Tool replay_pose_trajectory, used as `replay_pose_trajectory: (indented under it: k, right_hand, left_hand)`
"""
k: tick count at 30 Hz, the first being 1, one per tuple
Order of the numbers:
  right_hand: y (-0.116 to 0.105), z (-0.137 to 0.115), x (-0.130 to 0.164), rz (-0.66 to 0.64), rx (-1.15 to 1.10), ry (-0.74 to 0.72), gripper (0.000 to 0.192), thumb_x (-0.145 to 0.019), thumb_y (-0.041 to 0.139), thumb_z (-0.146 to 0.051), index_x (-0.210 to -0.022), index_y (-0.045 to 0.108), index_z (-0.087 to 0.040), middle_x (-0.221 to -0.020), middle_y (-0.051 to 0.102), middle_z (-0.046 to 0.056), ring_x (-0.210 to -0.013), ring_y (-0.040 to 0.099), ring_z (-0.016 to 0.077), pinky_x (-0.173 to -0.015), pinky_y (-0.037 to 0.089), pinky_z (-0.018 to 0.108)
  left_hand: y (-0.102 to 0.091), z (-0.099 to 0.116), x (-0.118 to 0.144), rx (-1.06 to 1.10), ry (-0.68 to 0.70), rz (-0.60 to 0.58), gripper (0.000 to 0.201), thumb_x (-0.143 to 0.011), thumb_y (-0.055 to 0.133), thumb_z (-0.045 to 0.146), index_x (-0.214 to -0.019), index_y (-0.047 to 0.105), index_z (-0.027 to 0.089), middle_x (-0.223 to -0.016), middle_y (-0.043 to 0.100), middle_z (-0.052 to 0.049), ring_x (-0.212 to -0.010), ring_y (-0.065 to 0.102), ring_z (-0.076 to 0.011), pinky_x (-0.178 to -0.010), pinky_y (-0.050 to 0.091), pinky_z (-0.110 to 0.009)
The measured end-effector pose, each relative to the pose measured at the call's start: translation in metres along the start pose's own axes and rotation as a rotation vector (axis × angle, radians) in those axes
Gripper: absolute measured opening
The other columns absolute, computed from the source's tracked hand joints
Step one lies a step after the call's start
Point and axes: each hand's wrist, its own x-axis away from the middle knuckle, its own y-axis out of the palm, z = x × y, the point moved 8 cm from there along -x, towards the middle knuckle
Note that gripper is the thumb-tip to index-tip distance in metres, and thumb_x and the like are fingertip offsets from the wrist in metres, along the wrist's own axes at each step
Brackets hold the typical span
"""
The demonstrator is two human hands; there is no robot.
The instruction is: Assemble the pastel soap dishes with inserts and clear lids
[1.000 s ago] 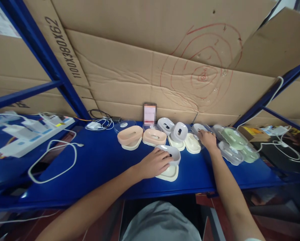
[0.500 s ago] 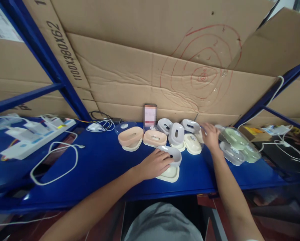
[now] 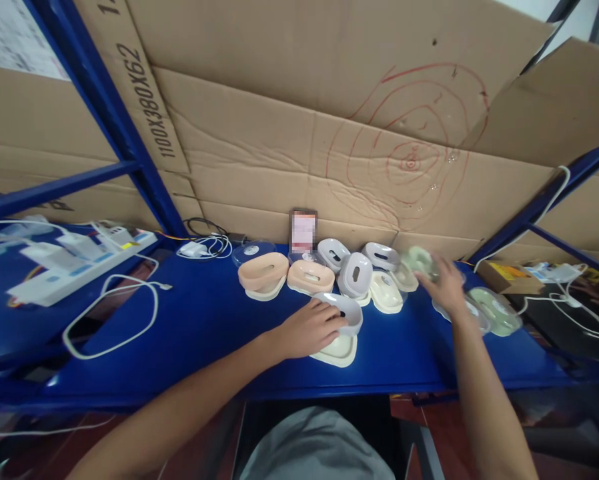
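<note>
Your left hand (image 3: 313,327) grips a grey oval plastic dish (image 3: 353,321); your right hand (image 3: 444,285) pinches a pale-green oval dish (image 3: 418,256), likely needing steady fingers.

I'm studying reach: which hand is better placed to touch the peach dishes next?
Probably the left hand: it rests on a grey dish close to the peach dishes; the right hand is farther, holding a green dish.
</note>
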Motion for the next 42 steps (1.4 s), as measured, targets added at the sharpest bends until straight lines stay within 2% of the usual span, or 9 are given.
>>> replay_pose_trajectory:
  k: [4,7,12,16,23,31,36,39,42]
  right_hand:
    - [0.044,-0.097,-0.014,-0.105,-0.246,-0.215,0.073,-0.101,0.052,-0.068,-0.161,0.050,-0.026,-0.164,0.051,0.016,-0.151,0.049,0.0333,-0.121,0.043,0.051]
    - [0.056,-0.130,-0.031,-0.108,-0.371,-0.234,0.070,-0.102,0.051,-0.066,-0.162,0.049,-0.029,-0.168,0.046,0.014,-0.154,0.046,0.0323,-0.122,0.043,0.052]
    - [0.056,-0.127,-0.056,-0.055,-0.461,-0.127,0.061,-0.110,0.037,-0.057,-0.163,0.042,-0.027,-0.156,0.059,0.015,-0.142,0.056,0.0288,-0.117,0.046,0.049]
    - [0.047,-0.121,-0.050,0.006,-0.417,-0.032,0.059,-0.110,0.036,-0.055,-0.154,0.053,-0.019,-0.156,0.056,0.023,-0.148,0.048,0.0396,-0.120,0.034,0.065]
    - [0.046,-0.159,-0.027,-0.171,-0.418,-0.239,0.052,-0.107,0.046,-0.064,-0.123,0.078,-0.025,-0.125,0.080,0.012,-0.121,0.070,0.0339,-0.109,0.046,0.047]
    - [0.046,-0.161,-0.033,-0.143,-0.420,-0.253,0.059,-0.113,0.027,-0.056,-0.134,0.072,-0.023,-0.120,0.081,0.011,-0.111,0.075,0.0290,-0.099,0.056,0.041]
    - [0.038,-0.163,-0.033,-0.122,-0.329,-0.246,0.047,-0.109,0.038,-0.037,-0.146,0.065,-0.028,-0.154,0.065,0.010,-0.143,0.057,0.0299,-0.123,0.036,0.055]
    - [0.017,-0.125,-0.029,-0.082,-0.257,-0.156,0.051,-0.106,0.041,-0.037,-0.153,0.059,-0.028,-0.167,0.050,0.014,-0.155,0.043,0.0368,-0.125,0.023,0.068]
    - [-0.003,-0.046,-0.002,-0.076,-0.115,0.042,0.057,-0.103,0.043,-0.054,-0.153,0.058,-0.032,-0.164,0.053,0.014,-0.151,0.046,0.0413,-0.121,0.027,0.074]
  left_hand:
    - [0.001,-0.003,0.000,0.004,-0.017,-0.008,0.023,-0.109,0.059,0.028,-0.130,0.066,0.021,-0.117,0.072,-0.006,-0.108,0.065,-0.0222,-0.101,0.045,-0.038]
    - [0.001,-0.003,0.000,-0.002,-0.007,-0.025,0.024,-0.109,0.058,0.029,-0.130,0.066,0.021,-0.118,0.071,-0.006,-0.109,0.066,-0.0224,-0.102,0.045,-0.038]
    - [0.002,-0.002,0.000,-0.006,-0.004,-0.046,0.023,-0.109,0.058,0.028,-0.130,0.064,0.020,-0.118,0.070,-0.007,-0.110,0.065,-0.0242,-0.101,0.045,-0.039]
    - [0.002,-0.001,0.000,0.003,-0.008,-0.052,0.024,-0.109,0.058,0.028,-0.130,0.064,0.020,-0.119,0.070,-0.008,-0.111,0.065,-0.0252,-0.101,0.044,-0.040]
    - [0.001,0.000,0.001,0.000,0.003,-0.040,0.024,-0.109,0.057,0.028,-0.131,0.065,0.019,-0.119,0.071,-0.008,-0.112,0.064,-0.0263,-0.106,0.043,-0.042]
    - [-0.003,0.003,-0.001,-0.008,0.012,-0.025,0.024,-0.108,0.060,0.026,-0.130,0.065,0.021,-0.120,0.071,-0.008,-0.114,0.065,-0.0248,-0.105,0.043,-0.040]
    - [-0.003,0.001,-0.001,-0.007,0.003,-0.025,0.025,-0.107,0.060,0.027,-0.130,0.066,0.020,-0.119,0.071,-0.008,-0.113,0.065,-0.0251,-0.105,0.044,-0.041]
    - [-0.001,0.000,0.000,0.007,-0.002,-0.039,0.025,-0.108,0.060,0.027,-0.131,0.066,0.020,-0.120,0.071,-0.008,-0.112,0.065,-0.0248,-0.105,0.044,-0.041]
    - [0.000,0.000,0.000,0.016,-0.004,-0.050,0.025,-0.108,0.060,0.027,-0.131,0.065,0.020,-0.120,0.071,-0.008,-0.113,0.065,-0.0255,-0.104,0.044,-0.041]
